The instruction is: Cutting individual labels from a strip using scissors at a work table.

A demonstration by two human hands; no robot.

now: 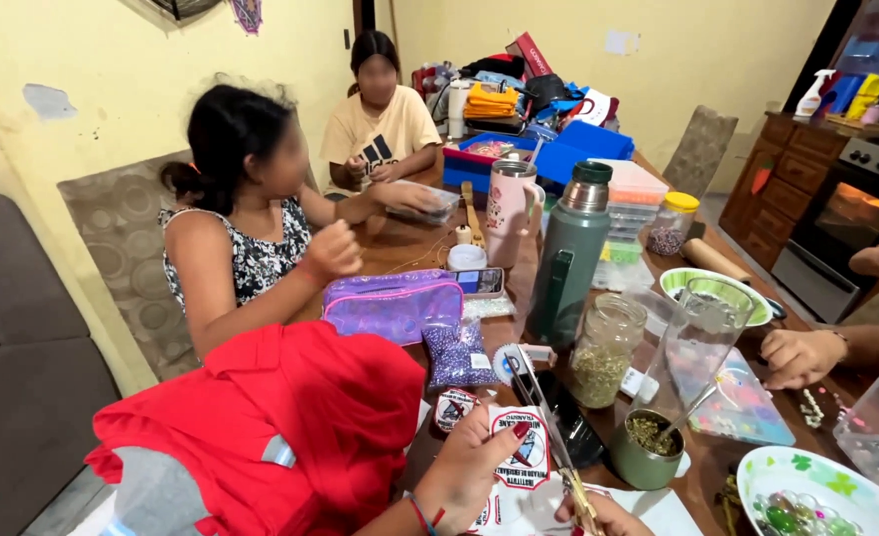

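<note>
Near the bottom edge, your left hand [469, 467] curls around a printed paper sheet [522, 459], thumb on top, just right of the red jacket [290, 417]. Your right hand [608, 516], mostly cut off, grips scissors [548, 437] angled up across the sheet.

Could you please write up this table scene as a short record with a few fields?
Left hand: holds a printed paper sheet up from the table.
Right hand: grips scissors, blades open, tips over the sheet.
Near the hands: bead bag, metal cup with straw, glass jar, red jacket.
Further back: green thermos, pink mug, purple case.
Other people: two seated on the left, another's hand at right.
</note>
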